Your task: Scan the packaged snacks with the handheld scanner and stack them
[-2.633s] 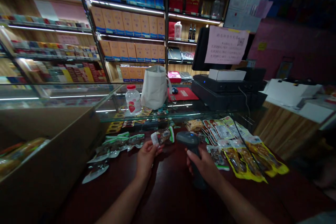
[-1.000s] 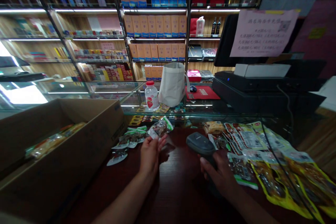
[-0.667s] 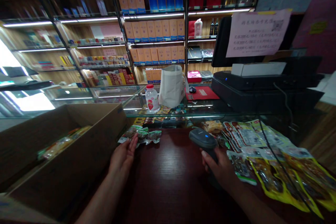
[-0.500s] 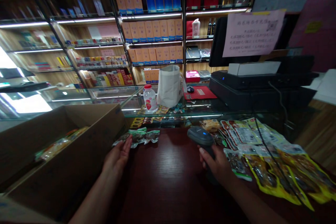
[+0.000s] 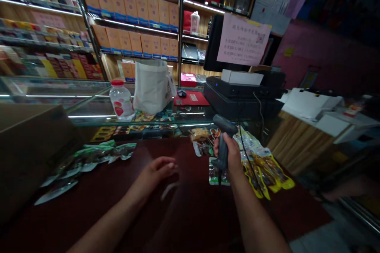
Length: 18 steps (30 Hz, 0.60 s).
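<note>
The scanner [image 5: 226, 136] is gripped by its handle in the right hand [image 5: 233, 152], the fingers wrapped closed around it and its head tipped up above them. The left hand [image 5: 160, 168] is held partly open to the left of the scanner, with its fingers loosely bent; nothing can be seen gripped in it.

Below both hands the dark red desk [image 5: 184, 221] is spread. Just beneath the scanner's handle, a green-edged packet [image 5: 214, 172] is partly covered from view. Just left of the scanner's head, a tan pack [image 5: 199, 134] is laid, with a small clear packet [image 5: 203, 149] set near it. To the right of the scanner, yellow-edged packets [image 5: 268, 168] are laid side by side, and a black cable [image 5: 247, 154] is seen crossing in front of them.

Well to the left of the scanner, green-topped packets [image 5: 97, 154] are gathered in a loose row, and beyond them a cardboard box [image 5: 29, 142] is cut off by the edge of the view. Behind and left of the scanner, a bottle [image 5: 121, 102] with a red cap and a white bag [image 5: 151, 89] are stood upright on the glass. Directly behind the scanner, a monitor [image 5: 213, 49] is partly covered by a pink sheet [image 5: 243, 41].
</note>
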### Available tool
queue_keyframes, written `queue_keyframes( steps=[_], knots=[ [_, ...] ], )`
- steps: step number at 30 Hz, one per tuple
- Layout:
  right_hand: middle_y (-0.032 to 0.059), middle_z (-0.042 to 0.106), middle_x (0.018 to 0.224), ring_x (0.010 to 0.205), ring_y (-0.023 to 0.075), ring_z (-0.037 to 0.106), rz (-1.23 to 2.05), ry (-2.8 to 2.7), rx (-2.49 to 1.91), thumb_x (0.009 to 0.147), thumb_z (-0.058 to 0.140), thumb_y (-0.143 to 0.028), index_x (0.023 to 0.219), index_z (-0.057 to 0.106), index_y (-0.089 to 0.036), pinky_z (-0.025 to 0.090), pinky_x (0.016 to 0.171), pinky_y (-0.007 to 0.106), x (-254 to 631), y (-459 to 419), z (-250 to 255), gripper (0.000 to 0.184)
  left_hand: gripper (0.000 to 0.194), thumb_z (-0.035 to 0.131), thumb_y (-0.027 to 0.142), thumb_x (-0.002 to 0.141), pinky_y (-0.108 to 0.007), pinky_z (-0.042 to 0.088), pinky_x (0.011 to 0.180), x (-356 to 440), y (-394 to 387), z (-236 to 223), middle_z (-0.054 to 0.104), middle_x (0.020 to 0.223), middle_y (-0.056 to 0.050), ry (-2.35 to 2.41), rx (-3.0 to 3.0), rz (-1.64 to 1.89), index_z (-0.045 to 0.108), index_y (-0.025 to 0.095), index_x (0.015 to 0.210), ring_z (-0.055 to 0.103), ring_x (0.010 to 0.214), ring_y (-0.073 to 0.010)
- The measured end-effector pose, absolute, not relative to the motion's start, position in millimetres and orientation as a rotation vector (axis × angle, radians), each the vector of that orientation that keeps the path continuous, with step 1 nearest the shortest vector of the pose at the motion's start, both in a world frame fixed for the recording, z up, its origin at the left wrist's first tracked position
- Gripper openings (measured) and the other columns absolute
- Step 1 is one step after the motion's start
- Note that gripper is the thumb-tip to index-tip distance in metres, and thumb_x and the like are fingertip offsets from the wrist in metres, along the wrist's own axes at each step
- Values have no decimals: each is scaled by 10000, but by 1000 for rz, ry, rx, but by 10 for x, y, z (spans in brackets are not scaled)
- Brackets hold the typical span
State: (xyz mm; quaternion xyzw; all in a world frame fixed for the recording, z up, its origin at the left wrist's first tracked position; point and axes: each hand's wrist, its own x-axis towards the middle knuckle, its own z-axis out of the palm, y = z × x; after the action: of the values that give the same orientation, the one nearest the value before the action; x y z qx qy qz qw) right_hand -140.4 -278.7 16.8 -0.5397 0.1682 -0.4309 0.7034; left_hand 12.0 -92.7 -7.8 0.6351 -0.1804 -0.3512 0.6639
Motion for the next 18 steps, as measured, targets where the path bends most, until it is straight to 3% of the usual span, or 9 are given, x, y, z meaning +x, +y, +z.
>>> queue_keyframes(
  steps=[3,5,9,12,15,18],
  knots=[
    [-18,559,641,473,93,472,-976,375,-1183,796,622,-616,959,551,-163,364,418,194,-1427,-2873,152,486,174,680,208,773,-252,533,580,122,-1499,-218,698,849,-90,-679,1725,-642,660,118,922,676,658,-182],
    [-17,563,636,469,93,476,-980,377,-1177,799,636,-602,960,552,-161,359,412,192,-1414,-2901,114,477,155,678,260,773,-241,434,447,152,-1809,-266,658,733,-66,-717,1820,-572,642,122,835,600,503,-166],
    [-15,567,632,462,93,484,-957,397,-1188,772,653,-623,998,564,-149,379,425,198,-1355,-2924,32,533,194,718,181,698,-204,312,459,198,-2124,-305,545,576,-23,-778,1905,-473,560,135,593,529,492,-125],
    [-14,566,629,455,93,484,-928,433,-1210,740,657,-659,991,556,-142,380,416,201,-1308,-2912,-2,583,179,643,149,745,-194,318,474,196,-2055,-337,527,544,-6,-799,1876,-502,517,147,617,544,505,-125],
    [-16,568,636,460,91,489,-896,453,-1254,723,677,-657,984,546,-144,391,413,198,-1270,-2862,-19,591,147,529,276,859,-201,391,452,197,-1756,-383,585,620,2,-786,1796,-580,456,177,778,613,520,-150],
    [-19,565,625,459,90,494,-832,468,-1311,710,715,-621,957,546,-140,404,409,195,-1228,-2783,-54,567,289,527,446,857,-225,477,479,237,-1346,-411,623,695,-3,-723,1680,-655,388,193,857,679,602,-180]
  ],
)
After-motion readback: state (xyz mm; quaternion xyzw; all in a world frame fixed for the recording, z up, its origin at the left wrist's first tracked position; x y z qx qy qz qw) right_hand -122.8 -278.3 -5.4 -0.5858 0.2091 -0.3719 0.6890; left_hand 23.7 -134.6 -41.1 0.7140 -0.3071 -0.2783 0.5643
